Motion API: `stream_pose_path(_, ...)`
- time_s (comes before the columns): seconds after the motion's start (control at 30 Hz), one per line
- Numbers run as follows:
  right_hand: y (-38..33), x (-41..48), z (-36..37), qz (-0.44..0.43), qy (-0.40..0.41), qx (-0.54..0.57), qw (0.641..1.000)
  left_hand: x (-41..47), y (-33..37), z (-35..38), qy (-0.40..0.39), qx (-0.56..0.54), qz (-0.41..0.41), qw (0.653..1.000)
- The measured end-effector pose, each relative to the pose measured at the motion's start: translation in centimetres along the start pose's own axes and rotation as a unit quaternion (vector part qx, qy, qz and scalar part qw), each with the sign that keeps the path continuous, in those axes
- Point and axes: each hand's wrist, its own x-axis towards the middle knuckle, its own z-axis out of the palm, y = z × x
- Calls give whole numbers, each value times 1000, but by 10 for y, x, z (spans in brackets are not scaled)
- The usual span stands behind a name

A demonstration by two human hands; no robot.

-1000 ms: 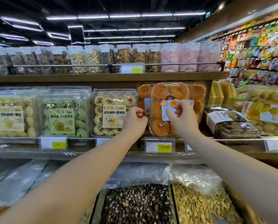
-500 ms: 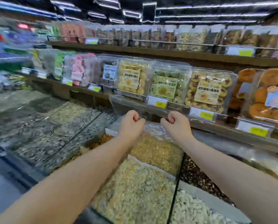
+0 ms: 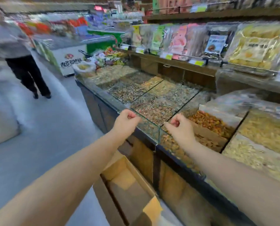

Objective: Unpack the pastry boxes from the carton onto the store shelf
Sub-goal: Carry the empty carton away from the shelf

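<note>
An open brown carton (image 3: 103,198) stands on the floor below my arms, against the counter front; its flaps are up and its inside is blurred. Clear pastry boxes with yellow pastries (image 3: 253,49) stand on the wooden shelf (image 3: 201,66) at the upper right. My left hand (image 3: 125,123) and my right hand (image 3: 181,128) hover side by side over the front glass edge of the bulk bins. Both have their fingers curled in and hold nothing.
Glass-fronted bulk bins (image 3: 154,101) of seeds and nuts fill the counter under the shelf. Bagged snacks (image 3: 176,39) hang along the shelf's left part. A person (image 3: 22,62) walks in the aisle at left, near a white freezer (image 3: 70,61) and a white sack (image 3: 0,121).
My view has swung left and down, away from the orange pastry box on the shelf. Both hands let go of it, drew back and dropped over the bins; the carton has come into view.
</note>
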Motion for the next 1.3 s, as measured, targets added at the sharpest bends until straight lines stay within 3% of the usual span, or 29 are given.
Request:
stream_pose_path(0.23,26,11,94,44,-51,-2,998,40,-81,-17,-38,-22,-50,998)
stream_pose_path(0.53,88,47,184,189,-84,-9,978,133,-178,-10,-87,35,-125,988)
stream_pose_path(0.87,190,1,310,401,-100,-45,910,196,-359,8,-146,120,-254,948)
stream_pose_path(0.97,235,-37,367,482,-46,-28,875,206,-434,12,-174,134,-286,932)
stream_pose_path(1.07,272,-82,417,570,54,6,820,209,-508,15,-211,166,-308,913)
stream_pose_path(1.13,298,-115,447,614,73,2,786,207,-557,19,-232,184,-307,905)
stream_pose_path(1.3,377,-198,515,728,153,57,666,209,-663,32,-263,254,-330,870)
